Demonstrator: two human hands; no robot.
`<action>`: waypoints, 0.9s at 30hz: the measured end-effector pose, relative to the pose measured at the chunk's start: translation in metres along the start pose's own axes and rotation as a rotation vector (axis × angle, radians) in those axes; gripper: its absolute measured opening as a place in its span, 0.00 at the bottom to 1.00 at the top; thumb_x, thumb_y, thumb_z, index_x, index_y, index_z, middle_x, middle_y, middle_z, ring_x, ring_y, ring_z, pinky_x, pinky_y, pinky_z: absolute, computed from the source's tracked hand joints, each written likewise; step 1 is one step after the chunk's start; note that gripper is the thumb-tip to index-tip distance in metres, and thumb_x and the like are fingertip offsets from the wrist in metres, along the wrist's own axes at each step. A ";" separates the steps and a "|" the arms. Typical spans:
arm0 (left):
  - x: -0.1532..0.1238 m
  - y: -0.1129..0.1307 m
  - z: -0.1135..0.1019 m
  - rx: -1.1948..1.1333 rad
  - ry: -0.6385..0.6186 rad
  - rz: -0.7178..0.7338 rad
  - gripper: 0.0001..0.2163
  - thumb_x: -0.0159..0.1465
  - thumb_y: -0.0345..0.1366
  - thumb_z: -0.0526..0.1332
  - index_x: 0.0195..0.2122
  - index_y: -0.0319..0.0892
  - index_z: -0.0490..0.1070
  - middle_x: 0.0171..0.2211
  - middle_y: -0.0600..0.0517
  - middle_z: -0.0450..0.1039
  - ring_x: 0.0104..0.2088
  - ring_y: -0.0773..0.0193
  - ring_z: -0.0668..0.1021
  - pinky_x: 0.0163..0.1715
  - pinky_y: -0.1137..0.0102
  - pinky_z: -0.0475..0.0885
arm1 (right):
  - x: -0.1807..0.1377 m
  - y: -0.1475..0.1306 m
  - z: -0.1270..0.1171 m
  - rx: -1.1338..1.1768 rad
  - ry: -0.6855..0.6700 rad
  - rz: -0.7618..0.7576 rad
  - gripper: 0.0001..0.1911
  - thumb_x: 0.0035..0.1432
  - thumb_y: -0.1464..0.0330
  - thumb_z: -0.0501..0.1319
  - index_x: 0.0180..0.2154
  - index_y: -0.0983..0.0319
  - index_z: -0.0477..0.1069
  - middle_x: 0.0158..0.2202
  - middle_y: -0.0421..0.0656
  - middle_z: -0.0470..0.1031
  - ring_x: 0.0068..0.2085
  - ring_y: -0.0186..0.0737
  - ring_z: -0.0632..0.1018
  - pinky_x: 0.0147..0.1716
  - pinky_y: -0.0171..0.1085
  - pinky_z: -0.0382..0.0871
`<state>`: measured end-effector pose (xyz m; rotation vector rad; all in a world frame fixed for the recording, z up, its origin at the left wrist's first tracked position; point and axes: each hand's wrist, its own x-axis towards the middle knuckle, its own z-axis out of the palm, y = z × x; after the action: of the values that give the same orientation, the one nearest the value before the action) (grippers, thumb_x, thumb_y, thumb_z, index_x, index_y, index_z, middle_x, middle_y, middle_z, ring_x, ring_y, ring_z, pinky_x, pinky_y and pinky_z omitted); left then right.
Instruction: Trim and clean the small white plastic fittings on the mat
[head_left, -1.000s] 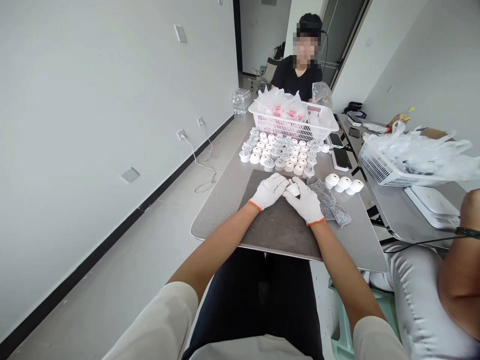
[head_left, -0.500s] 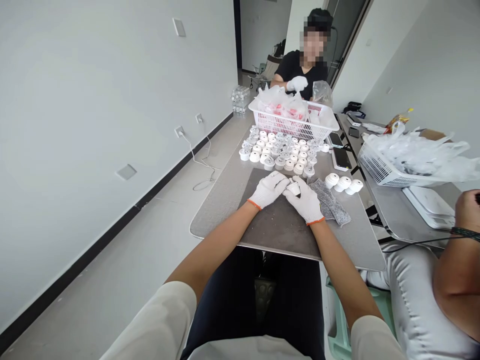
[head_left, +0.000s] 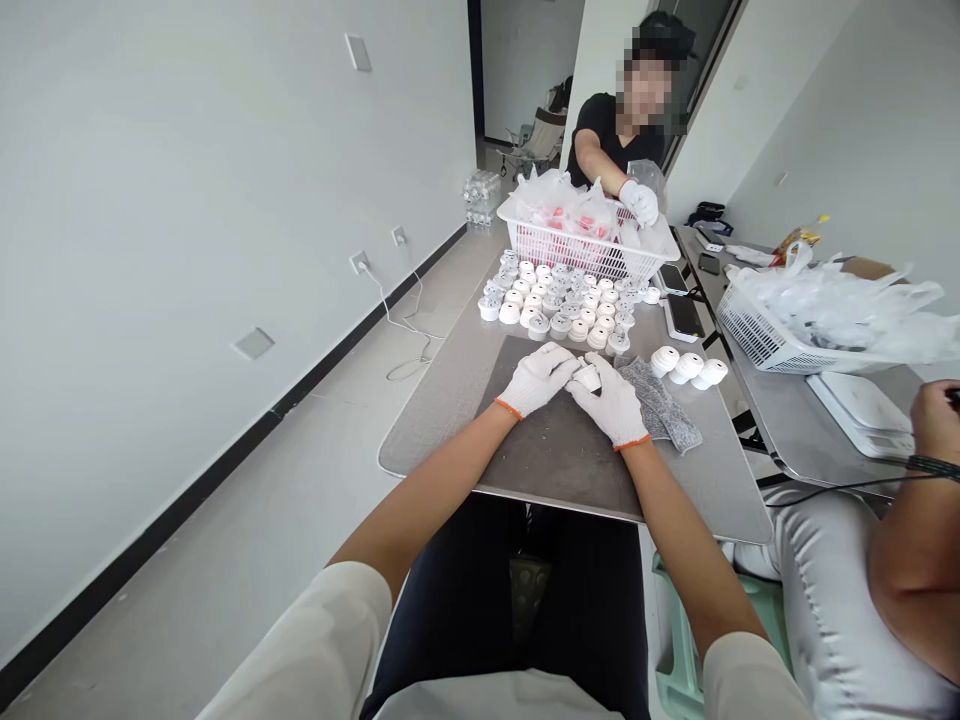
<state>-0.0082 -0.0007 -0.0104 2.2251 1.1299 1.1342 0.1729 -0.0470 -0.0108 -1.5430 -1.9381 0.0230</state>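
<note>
Both my hands wear white knit gloves and meet over a dark mat on the grey table. My left hand and my right hand close together around a small white round part, which shows only partly between the fingers. Just beyond them stand rows of several like white round parts. Three more white parts lie to the right of my right hand, beside a grey glove.
A white basket with bagged red pieces stands at the table's far end; a person in black across the table reaches a gloved hand over it. Phones lie at right. Another basket of plastic bags and another person's arm are at right.
My hands have stayed in place on the small part. The person across the table has raised a gloved hand and stretched it out to the right over the basket.
</note>
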 end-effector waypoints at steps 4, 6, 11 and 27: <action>0.001 0.001 0.000 0.026 0.032 -0.026 0.08 0.69 0.40 0.58 0.40 0.47 0.77 0.41 0.53 0.75 0.43 0.66 0.78 0.46 0.72 0.73 | -0.003 -0.001 -0.002 -0.004 0.003 0.016 0.27 0.61 0.55 0.56 0.62 0.45 0.69 0.60 0.38 0.73 0.60 0.47 0.74 0.56 0.42 0.72; 0.001 0.001 0.000 0.025 0.039 -0.024 0.08 0.69 0.40 0.58 0.40 0.47 0.77 0.42 0.53 0.75 0.43 0.66 0.78 0.47 0.72 0.72 | -0.003 -0.001 -0.003 -0.005 0.002 0.025 0.30 0.60 0.55 0.57 0.63 0.48 0.67 0.59 0.41 0.73 0.60 0.49 0.74 0.56 0.45 0.72; 0.000 0.000 0.000 -0.001 -0.030 0.026 0.11 0.72 0.38 0.53 0.40 0.47 0.76 0.39 0.55 0.76 0.46 0.67 0.77 0.51 0.72 0.71 | 0.000 -0.002 -0.002 0.000 -0.019 0.017 0.28 0.60 0.54 0.55 0.62 0.42 0.68 0.59 0.40 0.73 0.61 0.49 0.73 0.56 0.45 0.70; 0.001 0.004 -0.001 0.008 0.020 -0.027 0.09 0.70 0.39 0.57 0.38 0.47 0.77 0.39 0.54 0.77 0.43 0.66 0.78 0.48 0.72 0.73 | -0.001 -0.007 -0.007 0.024 -0.086 0.097 0.31 0.62 0.55 0.59 0.65 0.51 0.65 0.61 0.42 0.71 0.61 0.50 0.73 0.59 0.48 0.68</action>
<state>-0.0072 -0.0023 -0.0066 2.2022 1.1710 1.1454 0.1702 -0.0524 -0.0031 -1.6427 -1.9203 0.1564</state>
